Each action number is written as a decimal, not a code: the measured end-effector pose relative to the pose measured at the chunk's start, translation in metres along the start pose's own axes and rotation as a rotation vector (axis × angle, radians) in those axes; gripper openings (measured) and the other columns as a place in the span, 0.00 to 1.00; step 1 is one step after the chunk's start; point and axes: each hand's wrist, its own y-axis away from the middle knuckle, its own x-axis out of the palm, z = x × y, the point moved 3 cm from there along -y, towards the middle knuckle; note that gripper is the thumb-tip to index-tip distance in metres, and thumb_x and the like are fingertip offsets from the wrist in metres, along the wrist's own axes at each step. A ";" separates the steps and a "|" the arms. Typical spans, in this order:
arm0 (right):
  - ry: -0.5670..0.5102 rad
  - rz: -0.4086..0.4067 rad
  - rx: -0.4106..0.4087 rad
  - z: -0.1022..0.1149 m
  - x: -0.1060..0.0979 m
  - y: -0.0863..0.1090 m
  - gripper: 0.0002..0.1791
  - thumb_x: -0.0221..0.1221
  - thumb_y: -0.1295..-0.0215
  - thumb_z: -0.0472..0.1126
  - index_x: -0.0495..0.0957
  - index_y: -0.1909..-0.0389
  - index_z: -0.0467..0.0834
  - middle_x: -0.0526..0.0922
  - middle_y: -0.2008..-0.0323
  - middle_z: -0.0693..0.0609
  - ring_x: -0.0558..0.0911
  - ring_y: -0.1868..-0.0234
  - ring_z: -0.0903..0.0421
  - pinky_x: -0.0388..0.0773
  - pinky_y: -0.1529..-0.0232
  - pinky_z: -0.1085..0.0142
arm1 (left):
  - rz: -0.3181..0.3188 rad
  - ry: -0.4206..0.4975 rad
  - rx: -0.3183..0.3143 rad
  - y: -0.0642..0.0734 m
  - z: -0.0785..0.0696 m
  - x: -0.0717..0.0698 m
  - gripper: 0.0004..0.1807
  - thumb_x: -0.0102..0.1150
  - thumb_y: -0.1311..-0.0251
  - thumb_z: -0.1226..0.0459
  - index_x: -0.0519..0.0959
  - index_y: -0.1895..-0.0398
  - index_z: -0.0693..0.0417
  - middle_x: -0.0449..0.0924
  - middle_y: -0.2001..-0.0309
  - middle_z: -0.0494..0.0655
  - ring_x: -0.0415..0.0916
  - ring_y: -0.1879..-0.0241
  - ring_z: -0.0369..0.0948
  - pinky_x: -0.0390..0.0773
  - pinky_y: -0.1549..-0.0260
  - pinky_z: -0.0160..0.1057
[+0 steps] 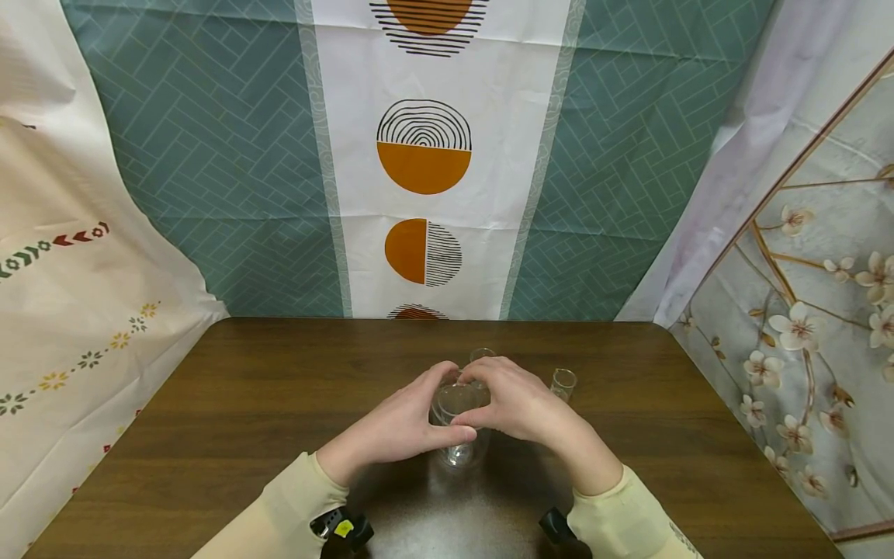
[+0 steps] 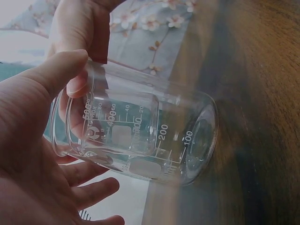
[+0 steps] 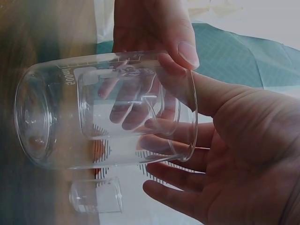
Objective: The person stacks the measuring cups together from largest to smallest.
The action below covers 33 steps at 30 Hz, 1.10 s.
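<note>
A large clear glass beaker (image 2: 180,154) with white volume marks stands upright on or just over the table, and a smaller marked glass beaker (image 2: 121,135) sits inside its upper part. My left hand (image 1: 401,423) holds the large beaker near its rim, thumb at the front edge and fingers around the far side. From the other side my right hand (image 1: 520,400) reaches over the rim; its thumb and a finger dip into the mouth and pinch the smaller beaker's upper edge. Its other fingers spread behind the glass in the right wrist view.
Two small glass vessels stand nearby: one (image 1: 563,380) to the right of my right hand, another (image 1: 482,354) behind the hands, mostly covered. Under everything lies a brown wooden table (image 1: 279,373). Patterned cloths (image 1: 209,155) hang behind it and at both sides.
</note>
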 end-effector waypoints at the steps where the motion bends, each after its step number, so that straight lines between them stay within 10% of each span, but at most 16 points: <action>1: 0.001 0.000 -0.002 0.000 0.000 0.000 0.29 0.83 0.40 0.54 0.87 0.42 0.47 0.86 0.40 0.52 0.81 0.34 0.49 0.79 0.36 0.47 | 0.000 -0.001 0.000 0.000 0.000 0.000 0.46 0.73 0.36 0.33 0.66 0.23 0.39 0.74 0.28 0.45 0.76 0.32 0.46 0.78 0.38 0.59; 33: -0.009 0.021 0.009 -0.003 0.001 -0.001 0.30 0.83 0.41 0.56 0.89 0.43 0.45 0.85 0.35 0.50 0.78 0.28 0.47 0.76 0.32 0.45 | 0.009 0.033 0.011 -0.001 -0.001 0.005 0.43 0.72 0.34 0.34 0.65 0.24 0.38 0.74 0.28 0.44 0.76 0.34 0.44 0.79 0.40 0.56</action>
